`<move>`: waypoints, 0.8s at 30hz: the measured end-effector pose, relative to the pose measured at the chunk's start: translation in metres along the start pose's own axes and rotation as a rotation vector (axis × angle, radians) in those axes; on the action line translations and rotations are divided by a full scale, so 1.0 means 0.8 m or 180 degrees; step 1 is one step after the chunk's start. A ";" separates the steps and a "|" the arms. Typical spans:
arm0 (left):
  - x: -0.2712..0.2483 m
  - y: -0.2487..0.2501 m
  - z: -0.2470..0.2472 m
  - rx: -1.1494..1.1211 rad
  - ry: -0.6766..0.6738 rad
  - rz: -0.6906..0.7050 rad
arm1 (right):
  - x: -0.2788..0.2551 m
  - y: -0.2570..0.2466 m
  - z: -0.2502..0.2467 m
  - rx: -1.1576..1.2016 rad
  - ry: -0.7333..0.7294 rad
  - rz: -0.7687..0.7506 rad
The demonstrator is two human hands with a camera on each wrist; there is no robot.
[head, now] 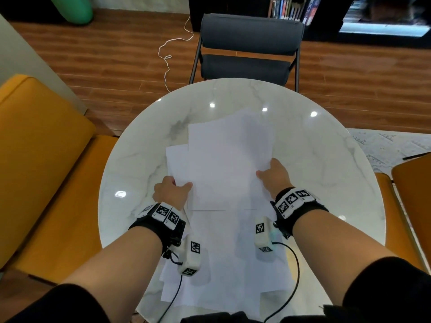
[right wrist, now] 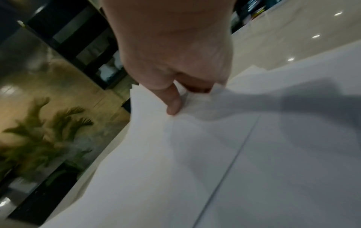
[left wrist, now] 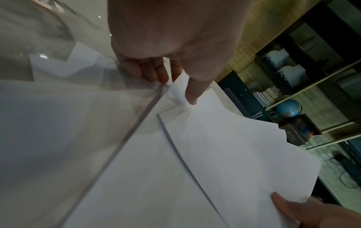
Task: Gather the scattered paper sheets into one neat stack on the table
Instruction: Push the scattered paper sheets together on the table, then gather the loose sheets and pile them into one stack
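Several white paper sheets (head: 224,164) overlap loosely on the round marble table (head: 140,164), held up slightly at the middle. My left hand (head: 173,191) pinches their left edge, thumb on top and fingers curled beneath; the left wrist view shows the same pinch by my left hand (left wrist: 175,80) on the paper sheets (left wrist: 215,146). My right hand (head: 270,173) grips the right edge, and in the right wrist view my right hand (right wrist: 181,95) has its thumb on top of the paper sheets (right wrist: 254,154). More sheets (head: 224,264) lie flat near the table's front edge.
A dark grey chair (head: 249,50) stands at the far side of the table. A yellow seat (head: 39,164) is on the left, another orange seat (head: 412,183) on the right. A white cord (head: 168,54) trails on the wooden floor.
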State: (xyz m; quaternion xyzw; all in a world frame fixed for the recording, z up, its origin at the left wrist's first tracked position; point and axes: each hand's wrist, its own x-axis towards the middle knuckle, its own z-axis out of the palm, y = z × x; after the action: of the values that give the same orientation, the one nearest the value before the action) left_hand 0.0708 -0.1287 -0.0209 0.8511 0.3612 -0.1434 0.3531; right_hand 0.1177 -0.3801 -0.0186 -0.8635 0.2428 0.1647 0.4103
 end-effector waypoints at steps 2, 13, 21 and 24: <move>0.001 0.001 -0.002 -0.0468 -0.0134 0.0046 | -0.004 0.002 -0.011 0.0135 -0.0135 -0.0117; -0.005 0.011 -0.008 -0.1045 -0.0730 0.0328 | -0.027 0.028 -0.018 0.1175 -0.0851 -0.0024; -0.009 -0.002 -0.014 -0.1088 -0.1112 0.0030 | -0.034 0.033 -0.032 0.2045 -0.1026 0.0041; -0.009 -0.001 -0.022 -0.1475 -0.1322 0.0036 | -0.037 0.032 -0.035 0.2176 -0.0984 -0.0017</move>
State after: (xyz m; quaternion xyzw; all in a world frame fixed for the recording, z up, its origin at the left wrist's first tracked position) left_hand 0.0651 -0.1195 -0.0055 0.7024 0.2996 -0.2261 0.6048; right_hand 0.0811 -0.4074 -0.0034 -0.6422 0.2167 0.2013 0.7071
